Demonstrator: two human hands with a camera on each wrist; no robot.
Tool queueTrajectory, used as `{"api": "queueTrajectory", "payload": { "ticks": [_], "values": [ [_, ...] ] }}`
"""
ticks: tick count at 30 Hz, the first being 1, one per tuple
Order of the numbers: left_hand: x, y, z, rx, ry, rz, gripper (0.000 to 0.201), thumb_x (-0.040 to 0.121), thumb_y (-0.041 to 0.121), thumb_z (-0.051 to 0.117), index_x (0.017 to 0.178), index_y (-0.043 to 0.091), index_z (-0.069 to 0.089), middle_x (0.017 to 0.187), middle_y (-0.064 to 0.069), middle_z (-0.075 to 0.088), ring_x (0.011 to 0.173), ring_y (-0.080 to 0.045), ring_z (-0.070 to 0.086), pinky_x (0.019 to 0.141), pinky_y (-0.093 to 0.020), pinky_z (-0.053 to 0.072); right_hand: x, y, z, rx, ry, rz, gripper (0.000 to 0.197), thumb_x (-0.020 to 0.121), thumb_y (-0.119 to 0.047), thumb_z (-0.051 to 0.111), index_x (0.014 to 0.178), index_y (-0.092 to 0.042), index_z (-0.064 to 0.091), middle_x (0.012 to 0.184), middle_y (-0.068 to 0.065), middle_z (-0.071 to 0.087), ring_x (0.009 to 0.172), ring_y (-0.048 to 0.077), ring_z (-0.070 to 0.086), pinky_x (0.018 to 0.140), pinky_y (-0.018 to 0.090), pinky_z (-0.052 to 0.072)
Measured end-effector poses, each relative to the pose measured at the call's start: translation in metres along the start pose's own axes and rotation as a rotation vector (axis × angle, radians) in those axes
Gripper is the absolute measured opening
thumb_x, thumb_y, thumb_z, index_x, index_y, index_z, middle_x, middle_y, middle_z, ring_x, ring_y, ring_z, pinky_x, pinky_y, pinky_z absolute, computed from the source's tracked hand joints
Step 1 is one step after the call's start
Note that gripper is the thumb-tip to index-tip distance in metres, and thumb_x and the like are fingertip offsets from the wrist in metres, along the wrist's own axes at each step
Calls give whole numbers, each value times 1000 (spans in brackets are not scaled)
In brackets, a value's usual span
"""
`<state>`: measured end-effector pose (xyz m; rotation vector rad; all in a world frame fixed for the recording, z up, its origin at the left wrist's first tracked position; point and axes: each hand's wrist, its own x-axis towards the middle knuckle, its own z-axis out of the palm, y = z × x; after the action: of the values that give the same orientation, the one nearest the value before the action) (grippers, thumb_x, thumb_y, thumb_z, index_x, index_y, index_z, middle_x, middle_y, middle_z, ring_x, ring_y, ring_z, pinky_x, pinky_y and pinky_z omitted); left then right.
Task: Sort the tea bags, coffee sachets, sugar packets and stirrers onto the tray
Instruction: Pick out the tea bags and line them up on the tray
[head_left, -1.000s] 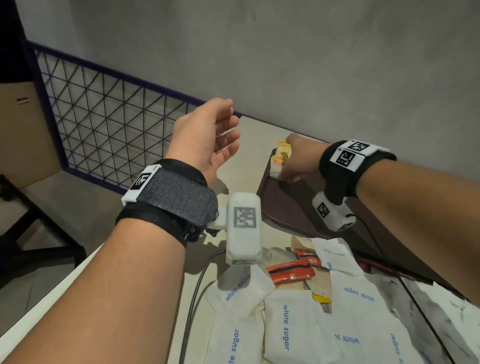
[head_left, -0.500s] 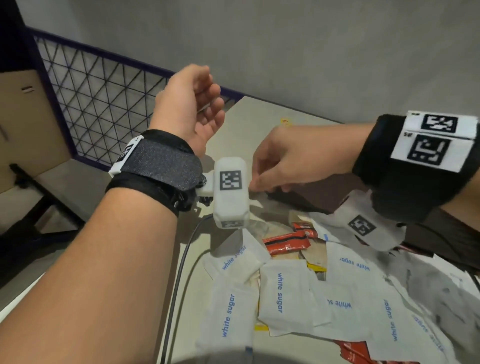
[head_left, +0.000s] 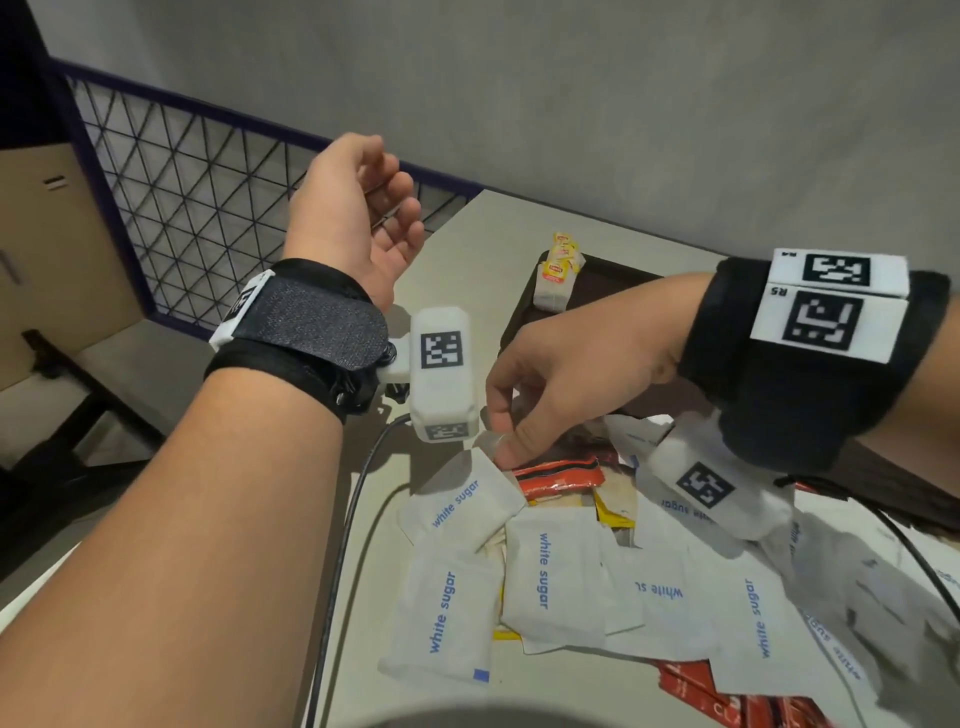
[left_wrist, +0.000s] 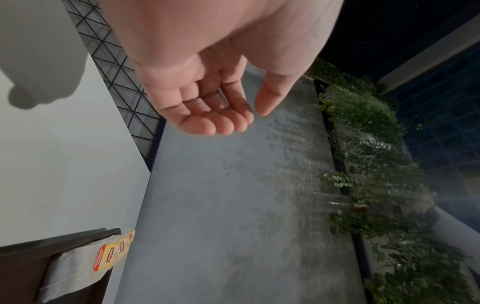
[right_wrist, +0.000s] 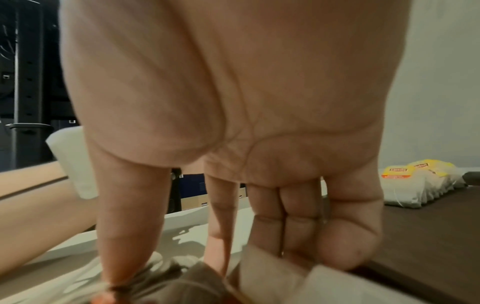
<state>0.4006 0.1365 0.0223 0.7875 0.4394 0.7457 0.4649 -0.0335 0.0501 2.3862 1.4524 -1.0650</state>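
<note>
Pinching a packet (head_left: 488, 441) with right hand (head_left: 566, 364), left hand (head_left: 358, 218) loosely curled, empty

Left hand (head_left: 358, 218) raised above the tabletop (head_left: 467, 249), palm turned toward the right side, fingers (left_wrist: 215, 121) loosely curled and holding nothing, thumb apart from them. Left forearm stretched forward, black strap with white camera block around the wrist. Right hand (head_left: 576, 374) lowered, back of the hand up, thumb and index finger pointing down and brought close together at their tips; other fingers (right_wrist: 298, 232) curled toward the palm. Whether something is pinched cannot be told. Right forearm entering from the right, black band with white markers around the wrist.
</note>
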Motion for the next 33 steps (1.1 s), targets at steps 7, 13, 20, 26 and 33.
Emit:
{"api": "queueTrajectory", "payload": {
  "ticks": [7,13,20,26,33],
  "values": [
    [1,-2,2,29,-9,1,23,95,32,62,74,21,62,68,7,61,57,-11,56,60,-21,50,3,-10,8,3,56,-9,42,82,-54,77,110,-22,72,103,-3,78,98,20,73,97,43,58],
    [-1,-3,4,43,-11,1,24,95,31,61,73,21,62,69,6,61,57,-11,56,60,-21,49,6,-18,13,9,114,-33,40,83,-43,80,119,-31,66,106,-9,74,98,14,70,98,36,56],
    [-3,-4,6,72,-17,11,24,95,30,62,74,21,63,69,6,61,56,-10,56,58,-22,50,8,-14,18,95,182,-105,18,84,-30,84,89,-32,67,91,1,78,79,18,72,81,32,60],
    [-4,-2,6,66,-21,13,22,95,31,61,76,21,63,70,6,61,59,-10,56,61,-22,50,-11,9,12,323,382,-146,17,80,-23,86,92,-20,74,78,-4,75,71,14,70,76,33,63],
    [-14,0,17,76,-109,25,23,95,32,61,75,21,63,73,5,62,60,-11,57,64,-22,51,-48,56,31,811,627,-209,24,79,-8,84,100,-6,72,78,8,64,70,16,59,60,21,52]
  ]
}}
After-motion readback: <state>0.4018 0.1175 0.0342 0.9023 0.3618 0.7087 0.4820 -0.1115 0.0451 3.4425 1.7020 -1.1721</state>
